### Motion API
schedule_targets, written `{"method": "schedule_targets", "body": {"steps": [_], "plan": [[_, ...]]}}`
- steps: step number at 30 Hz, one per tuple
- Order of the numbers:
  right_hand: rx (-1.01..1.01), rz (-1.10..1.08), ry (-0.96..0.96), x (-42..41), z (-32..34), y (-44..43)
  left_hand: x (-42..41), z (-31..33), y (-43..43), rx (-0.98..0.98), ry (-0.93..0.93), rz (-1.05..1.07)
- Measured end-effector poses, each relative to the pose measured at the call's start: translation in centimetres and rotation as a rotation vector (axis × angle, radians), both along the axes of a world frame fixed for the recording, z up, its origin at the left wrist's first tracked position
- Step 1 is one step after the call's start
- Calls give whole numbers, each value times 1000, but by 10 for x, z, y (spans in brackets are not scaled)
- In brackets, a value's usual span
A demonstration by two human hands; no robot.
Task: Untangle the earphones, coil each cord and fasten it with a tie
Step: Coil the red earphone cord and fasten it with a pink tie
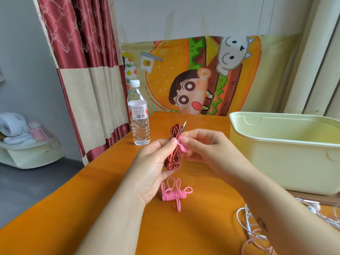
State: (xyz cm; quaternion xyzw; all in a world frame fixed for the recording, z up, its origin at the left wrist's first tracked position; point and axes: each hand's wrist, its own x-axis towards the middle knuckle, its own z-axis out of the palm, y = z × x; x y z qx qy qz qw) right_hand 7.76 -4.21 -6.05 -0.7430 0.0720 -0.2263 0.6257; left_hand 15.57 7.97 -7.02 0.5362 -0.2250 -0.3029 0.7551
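Observation:
A coiled dark red braided earphone cord (174,157) hangs upright above the orange table (103,214), its jack plug poking out at the top. My left hand (156,162) pinches the coil at its middle. My right hand (200,144) holds a pink tie (181,144) wrapped against the coil's middle. Below my hands a bundle of pink ties (173,193) lies on the table. At the lower right a tangle of white and pink earphone cords (248,229) lies partly under my right forearm.
A clear water bottle (138,115) stands at the table's far left edge. A pale yellow plastic tub (287,150) fills the right side. Behind the table hang a cartoon cloth and a red curtain. The floor drops away on the left.

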Motion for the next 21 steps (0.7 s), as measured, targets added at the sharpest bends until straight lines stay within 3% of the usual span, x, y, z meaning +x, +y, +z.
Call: {"method": "schedule_targets", "body": {"steps": [6, 12, 21], "plan": [[132, 6, 59, 0, 1, -3, -2, 0, -2, -25, 31, 11], [-165, -156, -19, 4, -5, 2, -1, 0, -3, -85, 94, 51], [-214, -80, -44, -1, -3, 4, 4, -3, -5, -81, 106, 85]]}}
